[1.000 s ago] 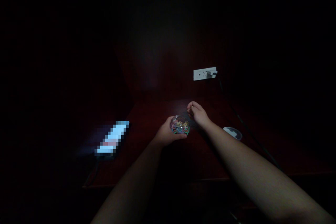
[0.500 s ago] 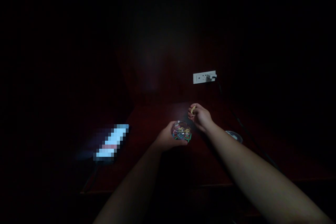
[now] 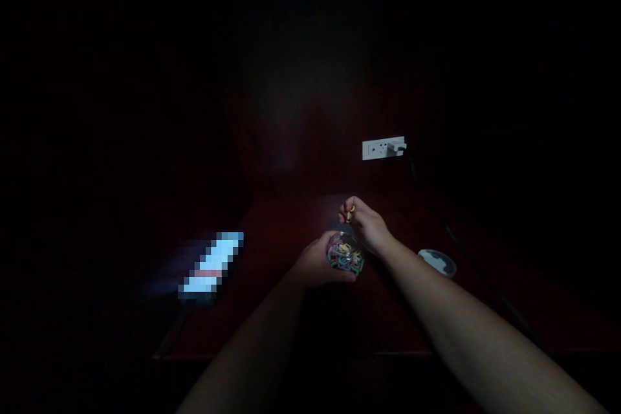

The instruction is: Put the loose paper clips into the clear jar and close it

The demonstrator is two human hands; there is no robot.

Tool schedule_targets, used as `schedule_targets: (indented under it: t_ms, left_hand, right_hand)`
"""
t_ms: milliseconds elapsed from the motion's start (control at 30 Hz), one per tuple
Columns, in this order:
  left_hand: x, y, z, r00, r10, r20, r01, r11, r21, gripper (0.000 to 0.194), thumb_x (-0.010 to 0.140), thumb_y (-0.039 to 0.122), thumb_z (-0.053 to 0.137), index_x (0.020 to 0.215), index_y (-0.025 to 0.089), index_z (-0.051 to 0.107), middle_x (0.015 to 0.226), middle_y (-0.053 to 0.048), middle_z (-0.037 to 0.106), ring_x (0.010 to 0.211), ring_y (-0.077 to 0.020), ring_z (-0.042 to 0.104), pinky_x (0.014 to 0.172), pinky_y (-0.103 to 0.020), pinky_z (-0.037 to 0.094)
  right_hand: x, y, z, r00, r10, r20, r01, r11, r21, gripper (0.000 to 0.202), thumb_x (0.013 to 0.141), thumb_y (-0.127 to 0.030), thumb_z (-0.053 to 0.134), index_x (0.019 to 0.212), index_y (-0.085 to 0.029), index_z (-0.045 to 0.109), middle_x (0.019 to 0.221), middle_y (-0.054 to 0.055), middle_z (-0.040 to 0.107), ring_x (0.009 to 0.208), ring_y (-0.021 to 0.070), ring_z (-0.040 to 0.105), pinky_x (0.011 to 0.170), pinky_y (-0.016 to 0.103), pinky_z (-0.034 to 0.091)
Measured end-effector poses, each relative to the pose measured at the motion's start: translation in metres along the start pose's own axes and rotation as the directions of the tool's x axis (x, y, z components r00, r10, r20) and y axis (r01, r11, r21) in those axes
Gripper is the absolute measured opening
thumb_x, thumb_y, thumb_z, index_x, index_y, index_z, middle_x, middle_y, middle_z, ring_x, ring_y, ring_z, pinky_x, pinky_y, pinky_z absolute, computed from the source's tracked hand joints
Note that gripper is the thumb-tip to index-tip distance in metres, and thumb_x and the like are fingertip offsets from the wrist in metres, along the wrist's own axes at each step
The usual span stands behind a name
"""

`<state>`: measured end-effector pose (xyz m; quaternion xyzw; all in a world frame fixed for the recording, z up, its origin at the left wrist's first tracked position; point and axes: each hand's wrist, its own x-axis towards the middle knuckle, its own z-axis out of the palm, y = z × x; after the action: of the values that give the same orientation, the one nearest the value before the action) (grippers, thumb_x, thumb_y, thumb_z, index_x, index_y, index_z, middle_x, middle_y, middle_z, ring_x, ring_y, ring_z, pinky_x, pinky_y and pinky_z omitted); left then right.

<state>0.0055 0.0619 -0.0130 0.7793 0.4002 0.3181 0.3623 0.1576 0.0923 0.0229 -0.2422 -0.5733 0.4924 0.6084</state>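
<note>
My left hand (image 3: 317,263) is wrapped round a clear plastic jar (image 3: 334,240) with its mouth towards me. Inside the jar lie several small hair ties (image 3: 348,261) in yellow, pink, blue and green. Just above the jar's rim, my right hand (image 3: 369,223) pinches a yellow hair tie (image 3: 350,213) between thumb and fingers; whether it is one band or more I cannot tell. To the right of my right forearm, a round clear lid (image 3: 439,263) with a pale patch lies on the dark red table (image 3: 388,317).
A lit phone-like screen (image 3: 213,265), pixelated, rests on the left side of the table. On the back panel is a white wall socket (image 3: 376,149) with a plug (image 3: 398,147) in it. A dark cable (image 3: 466,249) runs down the right side. The surroundings are very dark.
My right hand has come nearer the jar, shifting slightly left with the yellow hair tie. The jar has moved a little right and down, and more hair ties show in it. The view has shifted slightly.
</note>
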Motion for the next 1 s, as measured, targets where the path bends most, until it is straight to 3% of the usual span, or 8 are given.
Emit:
schedule_targets:
  t_ms: [133, 400, 633, 1000]
  left_hand:
    - [0.000, 0.000, -0.001, 1.000, -0.017, -0.009, 0.017, 1.000, 0.004, 0.087, 0.044, 0.039, 0.081, 0.121, 0.022, 0.043, 0.113, -0.010, 0.057, 0.102, -0.0282, 0.054, 0.086, -0.040, 0.044]
    - [0.003, -0.002, 0.000, 0.997, -0.035, -0.062, 0.032, 0.998, -0.048, 0.086, 0.043, 0.037, 0.082, 0.119, 0.019, 0.045, 0.109, -0.010, 0.059, 0.099, -0.0270, 0.056, 0.085, -0.040, 0.044]
    - [0.004, -0.007, 0.001, 0.998, -0.035, -0.053, 0.030, 0.996, -0.083, 0.088, 0.044, 0.038, 0.082, 0.121, 0.019, 0.043, 0.113, -0.011, 0.058, 0.102, -0.0266, 0.055, 0.088, -0.041, 0.043]
    - [0.004, -0.007, 0.000, 0.996, -0.025, -0.086, 0.018, 0.996, -0.082, 0.089, 0.045, 0.037, 0.082, 0.123, 0.020, 0.041, 0.115, -0.010, 0.057, 0.103, -0.0263, 0.054, 0.090, -0.041, 0.042]
  right_hand:
    - [-0.001, 0.010, -0.003, 0.995, 0.047, 0.091, -0.030, 0.983, -0.182, 0.013, 0.063, -0.012, 0.042, 0.071, -0.021, 0.038, 0.062, -0.004, 0.045, 0.058, 0.0110, 0.042, 0.058, 0.024, 0.034]
    - [-0.001, 0.012, -0.007, 0.993, 0.046, 0.111, -0.028, 0.987, -0.157, 0.009, 0.068, -0.015, 0.045, 0.070, -0.020, 0.038, 0.067, -0.004, 0.046, 0.061, 0.0092, 0.048, 0.058, 0.022, 0.038]
    - [0.001, 0.014, -0.010, 0.997, 0.077, 0.024, -0.073, 0.988, -0.136, 0.009, 0.072, -0.021, 0.052, 0.073, -0.019, 0.044, 0.069, -0.003, 0.055, 0.059, 0.0100, 0.057, 0.058, 0.024, 0.045]
    - [0.002, 0.013, -0.009, 0.991, 0.119, -0.065, -0.128, 0.981, -0.146, 0.018, 0.064, -0.030, 0.064, 0.072, -0.016, 0.057, 0.074, 0.004, 0.066, 0.066, 0.0162, 0.065, 0.063, 0.029, 0.050]
